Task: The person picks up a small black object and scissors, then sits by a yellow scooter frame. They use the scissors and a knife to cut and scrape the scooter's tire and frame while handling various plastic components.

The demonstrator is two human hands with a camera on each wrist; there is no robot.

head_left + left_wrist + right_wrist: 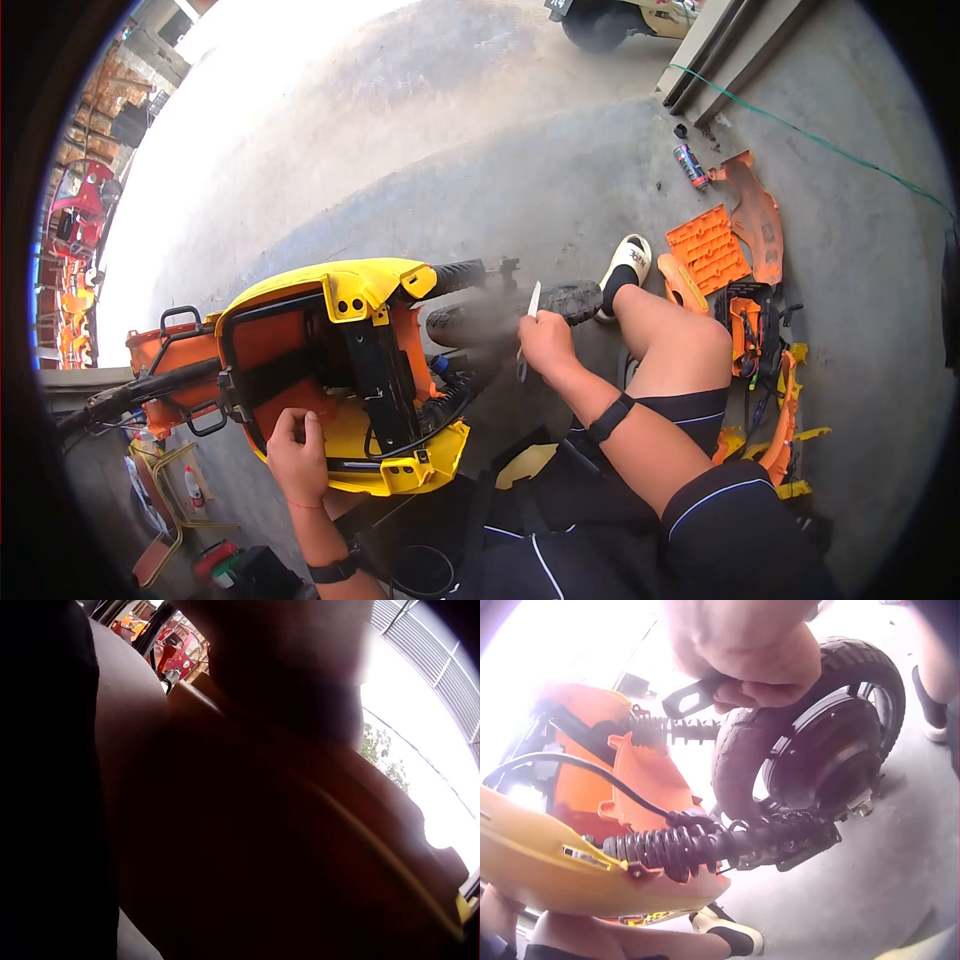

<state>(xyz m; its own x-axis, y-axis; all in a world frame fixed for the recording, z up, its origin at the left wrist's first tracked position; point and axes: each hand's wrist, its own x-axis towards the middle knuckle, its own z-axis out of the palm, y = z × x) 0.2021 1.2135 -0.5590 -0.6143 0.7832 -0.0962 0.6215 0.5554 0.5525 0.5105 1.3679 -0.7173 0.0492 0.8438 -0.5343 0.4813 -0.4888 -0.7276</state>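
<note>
A yellow and orange scooter body shell [375, 285] lies tipped beside the person, its open frame showing. The left hand [297, 458] grips the shell's near rim, with curled fingers and the thumb alongside; the left wrist view is dark and blurred here. Above the black-tyred wheel [731, 761], the right hand [742, 645] is closed around a slim blade-like tool [535, 298]. Its pale, narrow end points up from the fist, while a dark slotted end [690, 699] sticks out on the other side. Coil-spring shock absorbers [656, 851] join the wheel to the body.
Orange panels [708, 248] and dark parts lie on the floor beyond the person's knee, with a spray can [690, 167] past them. A green cord [800, 130] crosses the floor at upper right. At lower left stand a chair [165, 520] and a bottle [193, 487].
</note>
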